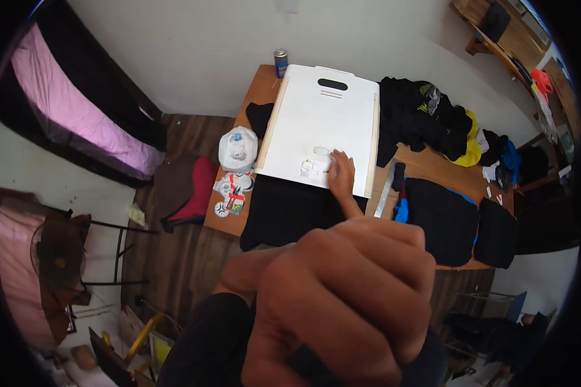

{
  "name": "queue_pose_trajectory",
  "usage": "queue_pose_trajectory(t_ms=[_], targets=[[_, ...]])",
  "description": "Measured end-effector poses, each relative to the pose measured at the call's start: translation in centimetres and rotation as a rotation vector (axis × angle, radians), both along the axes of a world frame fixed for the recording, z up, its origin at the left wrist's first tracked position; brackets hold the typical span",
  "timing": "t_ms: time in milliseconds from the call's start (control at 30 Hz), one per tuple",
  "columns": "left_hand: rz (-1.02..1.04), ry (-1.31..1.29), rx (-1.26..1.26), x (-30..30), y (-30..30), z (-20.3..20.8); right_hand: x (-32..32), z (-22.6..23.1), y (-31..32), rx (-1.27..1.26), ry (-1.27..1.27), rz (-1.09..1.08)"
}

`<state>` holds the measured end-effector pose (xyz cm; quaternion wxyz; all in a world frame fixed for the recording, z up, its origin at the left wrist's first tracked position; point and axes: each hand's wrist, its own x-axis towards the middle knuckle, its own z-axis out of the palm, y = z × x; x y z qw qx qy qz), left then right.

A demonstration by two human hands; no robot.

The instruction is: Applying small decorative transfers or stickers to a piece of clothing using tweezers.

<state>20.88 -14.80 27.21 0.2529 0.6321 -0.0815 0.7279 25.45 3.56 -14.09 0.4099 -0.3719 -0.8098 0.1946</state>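
Note:
My left hand [348, 297] looms large and close in front, fingers curled into a fist; whatever may be inside it is hidden. Beyond it, my right hand [342, 173] rests on the lower right part of a white board [323, 119], its fingers stretched out. The board has an oval handle slot at its far end and pale wooden strips along both sides. Small printed or drawn marks [308, 168] and a small rounded outline [321, 151] show beside my right fingers. Black cloth [284, 213] sticks out from under the board's near edge.
A wooden table [224, 223] carries a spray can [281, 63], a white plastic bag or tub [237, 148], flat round pieces [222, 209], and a metal ruler [386, 190]. Right lie heaped dark clothes [426, 119] and folded black garments [440, 222]. A red-and-dark chair [197, 187] stands left.

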Motion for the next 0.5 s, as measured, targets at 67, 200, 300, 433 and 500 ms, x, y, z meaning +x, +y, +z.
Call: queue_pose_trajectory(t_ms=[67,200,300,433,500], targets=[[0.002,0.003,0.204,-0.6,1.8,0.1,-0.5,-0.1,1.4,-0.027,-0.002,0.011],[0.015,-0.072,0.142,-0.6,2.5,0.1,-1.4,0.1,3.3,-0.077,-0.002,0.024],[0.054,-0.069,0.218,-1.6,3.2,1.0,-1.5,-0.2,4.4,-0.115,-0.055,-0.002],[0.092,-0.040,0.282,-3.0,3.3,1.7,-1.0,0.3,3.8,-0.054,-0.058,0.013],[0.102,-0.023,0.315,-4.1,3.4,1.8,-0.7,0.3,4.0,-0.048,-0.066,0.019]])
